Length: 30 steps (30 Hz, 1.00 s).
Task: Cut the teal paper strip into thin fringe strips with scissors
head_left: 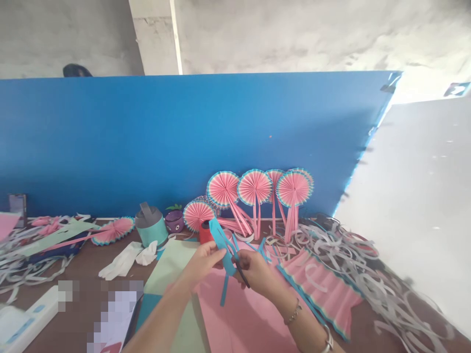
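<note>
While the left hand (208,255) pinches blue paper (220,237), the right hand (255,270) grips scissors (242,273), lower centre.
Likely cutting, though blurred; another snip would want taut paper.

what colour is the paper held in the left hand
The paper is bright blue, seen in the head view.

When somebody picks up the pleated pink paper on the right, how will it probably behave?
The pleated pink paper is probably light, as it looks thin. It may stretch across its folds, which lie partly spread. The pale curled strip on top could slip off, as it seems loose.
</note>
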Available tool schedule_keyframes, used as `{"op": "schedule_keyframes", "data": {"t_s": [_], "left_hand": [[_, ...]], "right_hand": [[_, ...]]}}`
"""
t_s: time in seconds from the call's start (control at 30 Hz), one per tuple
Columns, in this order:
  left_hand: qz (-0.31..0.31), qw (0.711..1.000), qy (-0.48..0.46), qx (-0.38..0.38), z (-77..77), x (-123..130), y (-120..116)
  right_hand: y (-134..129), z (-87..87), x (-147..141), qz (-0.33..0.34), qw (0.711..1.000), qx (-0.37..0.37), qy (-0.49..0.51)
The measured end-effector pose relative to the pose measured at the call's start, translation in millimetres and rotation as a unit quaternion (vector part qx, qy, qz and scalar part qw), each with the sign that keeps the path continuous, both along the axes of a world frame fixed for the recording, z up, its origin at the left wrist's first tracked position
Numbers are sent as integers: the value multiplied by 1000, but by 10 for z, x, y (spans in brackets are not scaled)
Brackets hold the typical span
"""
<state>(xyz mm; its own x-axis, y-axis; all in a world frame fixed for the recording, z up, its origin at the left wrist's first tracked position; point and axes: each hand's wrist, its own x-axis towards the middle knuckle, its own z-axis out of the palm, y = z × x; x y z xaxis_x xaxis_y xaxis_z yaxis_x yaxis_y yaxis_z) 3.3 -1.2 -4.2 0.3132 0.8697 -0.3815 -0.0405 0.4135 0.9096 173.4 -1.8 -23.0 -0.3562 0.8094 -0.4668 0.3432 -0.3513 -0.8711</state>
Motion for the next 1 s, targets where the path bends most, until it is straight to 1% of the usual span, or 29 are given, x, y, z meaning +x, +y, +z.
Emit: {"op": "schedule_keyframes", "data": {"t_s": [0.07, 0.13, 0.23, 0.3, 0.67, 0.83, 1.0], "left_hand": [[13, 1000, 24, -11, -19, -11, 17], [65, 997, 48, -12, -50, -25, 37], [154, 987, 45, 0, -101, -43, 62], [180, 983, 39, 10, -123, -48, 68], [160, 987, -3, 7, -71, -39, 43], [147, 989, -6, 10, -137, -65, 57], [145, 989, -10, 14, -189, -83, 70]], "right_hand": [[3, 16, -3, -2, 1000, -2, -1], [4, 20, -5, 4, 1000, -2, -2], [0, 3, -2, 15, 1000, -5, -6], [-5, -8, 3, 22, 1000, -7, -5], [-19, -18, 20, 53, 998, 27, -28], [-35, 12, -2, 34, 999, 3, 5], [-42, -23, -13, 32, 999, 10, 11]]}}
